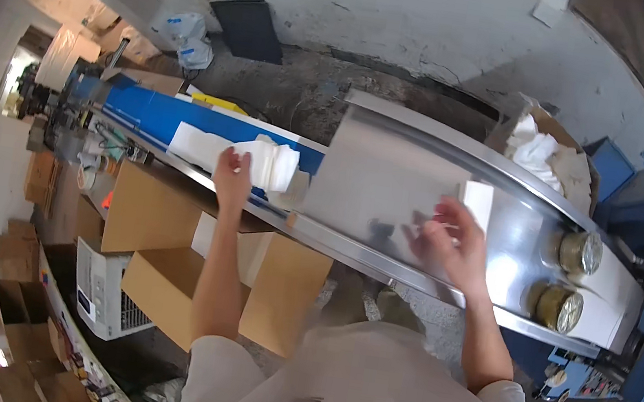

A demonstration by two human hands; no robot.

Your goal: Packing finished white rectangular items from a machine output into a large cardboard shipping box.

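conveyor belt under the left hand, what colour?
Blue belt, seen in the head view; the left hand rests on white tissue stacks.

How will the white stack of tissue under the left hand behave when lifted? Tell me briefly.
The white tissue stack probably feels soft and light; its edges look fluffy. It may sag or shed sheets, since the left hand presses only one end. It seems unlikely to roll, lying flat on the blue belt.

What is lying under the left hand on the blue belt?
Under the left hand lies a long stack of white tissue sheets on the blue belt. The palm covers part of the stack, so that part cannot be seen.
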